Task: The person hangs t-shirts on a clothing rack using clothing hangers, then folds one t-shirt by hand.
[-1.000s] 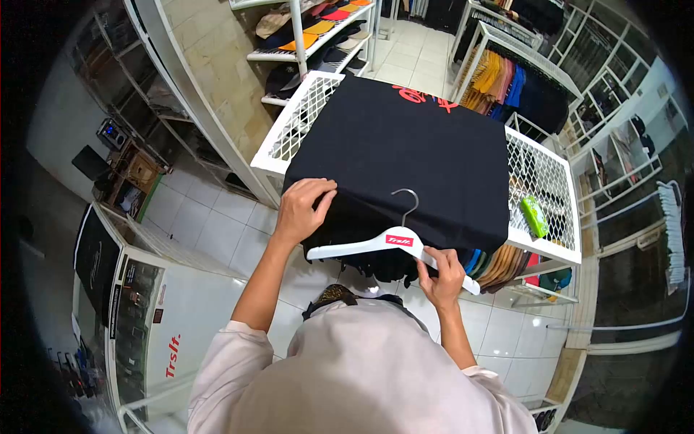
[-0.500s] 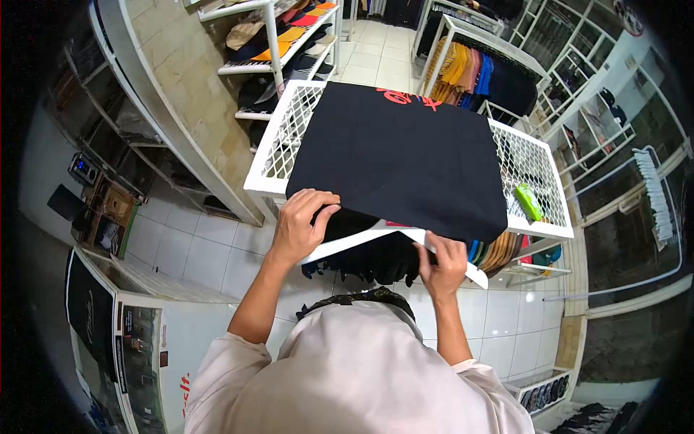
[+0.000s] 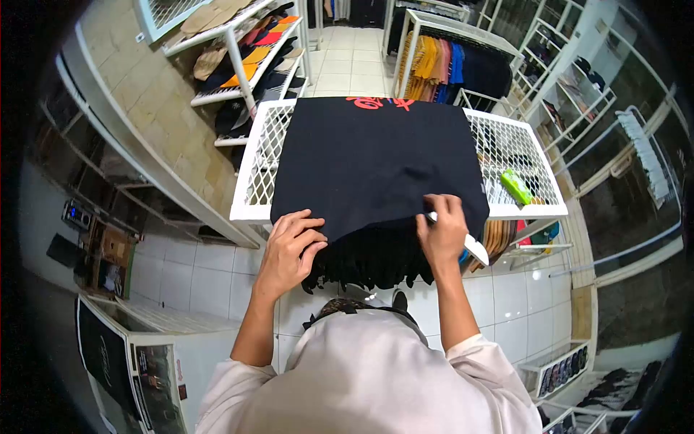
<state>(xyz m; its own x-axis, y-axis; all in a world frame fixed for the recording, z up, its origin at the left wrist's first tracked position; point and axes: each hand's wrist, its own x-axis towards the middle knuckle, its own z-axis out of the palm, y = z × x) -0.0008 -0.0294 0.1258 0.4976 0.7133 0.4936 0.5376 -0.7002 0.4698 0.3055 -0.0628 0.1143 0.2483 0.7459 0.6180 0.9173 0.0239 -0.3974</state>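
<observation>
A black T-shirt [image 3: 369, 159] with red lettering at its far edge lies flat over a white mesh-topped table, its near edge hanging over the front. My left hand [image 3: 289, 249] grips the near left edge of the cloth, fingers on top and thumb toward the middle. Near the right front corner, my right hand [image 3: 444, 235] is closed on a white hanger [image 3: 475, 249]. One hanger end sticks out to the right of that hand, and a small piece shows by the fingertips. The rest of it is hidden by the shirt.
The table's white mesh [image 3: 264, 155] shows on both sides, with a bright green packet [image 3: 516, 186] at right. Dark garments [image 3: 369, 260] hang below the front edge. A cap shelf [image 3: 249, 90] stands at back left, a clothes rack [image 3: 434, 65] at back right.
The near edge of the shirt has come down, covering most of the white hanger, which showed as a wide V before. My right hand has moved up slightly over the cloth. The view has shifted.
</observation>
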